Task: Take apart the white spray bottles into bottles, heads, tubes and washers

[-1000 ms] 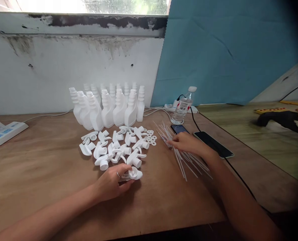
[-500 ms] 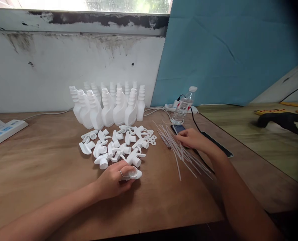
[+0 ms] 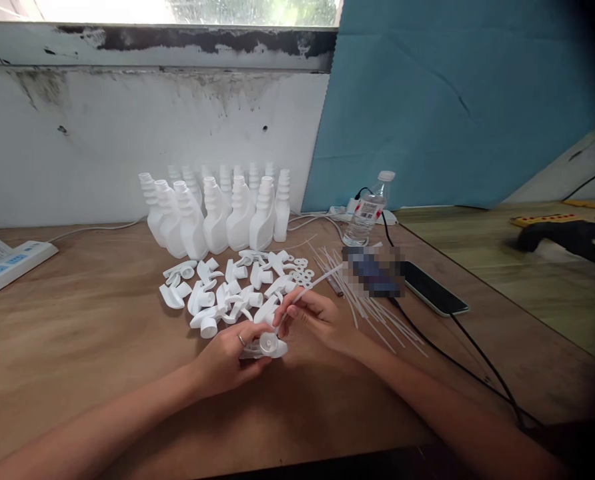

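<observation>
My left hand (image 3: 230,353) is closed round a white trigger spray head (image 3: 269,345), its round cap opening turned up toward me. Close beside it, my right hand (image 3: 315,320) pinches a thin white plastic tube (image 3: 313,285) near one end. The tube's lower end is at the spray head's rim; whether it touches cannot be made out. Several loose white spray heads (image 3: 226,293) lie in a cluster just beyond both hands. To the right is a spread bundle of similar thin tubes (image 3: 372,313).
White spray bottles (image 3: 217,223) stand in rows along the wall. Small white washers (image 3: 302,272) lie right of the spray heads. A clear water bottle (image 3: 365,217), a phone (image 3: 433,288) and black cables are on the right, a power strip (image 3: 15,268) on the left.
My right hand has moved left and toward me from the tube bundle, bringing one tube to the spray head. My left hand has stayed nearly in place, holding the spray head.
</observation>
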The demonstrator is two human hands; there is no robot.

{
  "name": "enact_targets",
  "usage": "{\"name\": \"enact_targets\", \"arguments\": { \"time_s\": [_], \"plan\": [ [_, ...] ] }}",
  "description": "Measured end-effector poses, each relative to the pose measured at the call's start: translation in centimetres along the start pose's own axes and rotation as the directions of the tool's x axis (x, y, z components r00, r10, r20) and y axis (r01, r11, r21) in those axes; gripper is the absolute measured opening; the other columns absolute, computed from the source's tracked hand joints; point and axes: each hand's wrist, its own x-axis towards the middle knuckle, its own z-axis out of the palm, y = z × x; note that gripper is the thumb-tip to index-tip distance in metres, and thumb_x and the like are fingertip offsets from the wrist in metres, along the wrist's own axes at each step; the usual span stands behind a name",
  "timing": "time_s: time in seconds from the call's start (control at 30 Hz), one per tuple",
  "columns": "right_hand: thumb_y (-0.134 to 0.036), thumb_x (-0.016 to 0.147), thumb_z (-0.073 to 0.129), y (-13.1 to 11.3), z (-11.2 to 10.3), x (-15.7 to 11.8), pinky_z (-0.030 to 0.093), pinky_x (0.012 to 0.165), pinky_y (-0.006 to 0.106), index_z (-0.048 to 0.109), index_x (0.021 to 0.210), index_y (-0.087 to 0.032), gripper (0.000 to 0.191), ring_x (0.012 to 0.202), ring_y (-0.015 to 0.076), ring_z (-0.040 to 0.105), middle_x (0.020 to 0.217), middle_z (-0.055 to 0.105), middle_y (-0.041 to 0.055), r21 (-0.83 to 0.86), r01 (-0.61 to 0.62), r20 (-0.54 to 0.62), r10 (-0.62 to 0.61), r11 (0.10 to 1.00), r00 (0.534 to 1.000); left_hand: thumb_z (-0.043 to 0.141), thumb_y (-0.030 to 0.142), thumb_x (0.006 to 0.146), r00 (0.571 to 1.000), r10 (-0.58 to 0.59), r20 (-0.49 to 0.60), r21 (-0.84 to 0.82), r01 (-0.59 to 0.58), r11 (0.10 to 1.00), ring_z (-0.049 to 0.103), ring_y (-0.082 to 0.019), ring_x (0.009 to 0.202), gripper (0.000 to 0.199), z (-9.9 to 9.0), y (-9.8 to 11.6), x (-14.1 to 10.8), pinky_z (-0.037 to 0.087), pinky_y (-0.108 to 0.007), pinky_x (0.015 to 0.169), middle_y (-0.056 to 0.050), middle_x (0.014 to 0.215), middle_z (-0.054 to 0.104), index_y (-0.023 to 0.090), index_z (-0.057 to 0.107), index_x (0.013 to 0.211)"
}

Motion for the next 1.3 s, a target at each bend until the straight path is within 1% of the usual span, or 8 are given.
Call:
{"name": "enact_targets", "arguments": {
  "time_s": [0.27,0.67,0.73,0.8,0.9,1.0,1.13,1.3],
  "plan": [
    [-0.031,0.095,0.052,-0.4,-0.4,0.1,0.055,0.069,0.028,0.061,0.094,-0.014,0.019,0.072,0.0129,0.067,0.087,0.067,0.0061,-0.076,0.033,-0.084,-0.039,0.997,0.996,0.06,0.02,0.084,0.999,0.022,-0.023,0.017,-0.021,1.0,0.064,-0.017,0.093,0.045,0.1,-0.2,-0.1,0.053,-0.029,0.081,-0.007,0.11,0.065,0.022,0.045,0.127],
    [-0.026,0.095,0.052,0.1,-0.1,-0.2,0.056,0.07,0.027,0.06,0.099,-0.015,0.015,0.074,0.012,0.066,0.089,0.066,0.0049,-0.051,0.04,0.009,-0.039,0.998,0.999,0.061,0.019,0.083,1.0,0.002,-0.002,0.014,-0.002,1.0,0.064,-0.015,0.089,0.047,0.0,-0.1,0.0,0.053,-0.027,0.077,-0.005,0.109,0.065,0.023,0.045,0.127],
    [-0.028,0.095,0.051,0.0,0.0,-0.2,0.055,0.07,0.028,0.061,0.1,-0.015,0.016,0.076,0.0125,0.065,0.09,0.065,0.0053,-0.106,0.039,0.027,-0.036,0.994,0.999,0.061,0.019,0.083,1.0,0.006,-0.004,0.014,-0.006,1.0,0.065,-0.016,0.093,0.047,0.0,-0.1,-0.1,0.053,-0.028,0.08,-0.006,0.112,0.065,0.023,0.045,0.127],
    [-0.029,0.094,0.052,0.0,0.1,-0.1,0.053,0.073,0.028,0.064,0.097,-0.016,0.017,0.079,0.0134,0.064,0.09,0.064,0.0057,-0.216,0.069,0.05,-0.059,0.974,0.997,0.061,0.02,0.083,1.0,0.01,-0.014,0.022,-0.01,1.0,0.065,-0.017,0.097,0.047,0.0,-0.1,-0.1,0.053,-0.029,0.083,-0.006,0.114,0.065,0.023,0.045,0.127],
    [-0.028,0.093,0.054,0.3,0.4,-0.1,0.051,0.076,0.028,0.066,0.092,-0.017,0.016,0.085,0.0149,0.062,0.09,0.064,0.0061,-0.405,0.15,0.119,-0.111,0.902,0.987,0.06,0.021,0.083,1.0,-0.003,-0.012,0.034,0.003,0.999,0.065,-0.019,0.099,0.047,0.0,-0.1,0.0,0.053,-0.03,0.085,-0.007,0.113,0.065,0.023,0.045,0.127],
    [-0.027,0.095,0.051,0.7,0.9,-0.4,0.048,0.072,0.026,0.064,0.09,-0.017,0.017,0.081,0.0139,0.06,0.086,0.063,0.0051,-0.517,0.145,0.157,-0.073,0.843,0.985,0.06,0.02,0.083,1.0,-0.004,-0.004,0.031,0.004,1.0,0.065,-0.019,0.099,0.046,0.0,-0.1,0.0,0.053,-0.03,0.086,-0.006,0.112,0.066,0.023,0.046,0.126],
    [-0.027,0.094,0.049,1.0,1.3,-0.8,0.043,0.064,0.024,0.057,0.079,-0.017,0.02,0.069,0.012,0.054,0.075,0.057,0.0017,-0.598,0.12,0.129,-0.053,0.793,0.99,0.061,0.02,0.083,0.999,0.025,-0.02,0.026,-0.025,0.999,0.065,-0.018,0.097,0.043,0.1,-0.1,0.0,0.053,-0.03,0.084,-0.006,0.11,0.067,0.023,0.047,0.124],
    [-0.018,0.094,0.042,1.1,1.7,-0.7,0.041,0.063,0.023,0.054,0.077,-0.017,0.02,0.067,0.0117,0.05,0.073,0.055,0.0014,-0.641,0.204,0.177,-0.116,0.74,0.977,0.061,0.022,0.083,1.0,-0.023,0.009,-0.01,0.024,1.0,0.066,-0.017,0.088,0.031,0.0,0.0,0.1,0.054,-0.028,0.076,-0.005,0.101,0.068,0.021,0.052,0.113]
  ]
}}
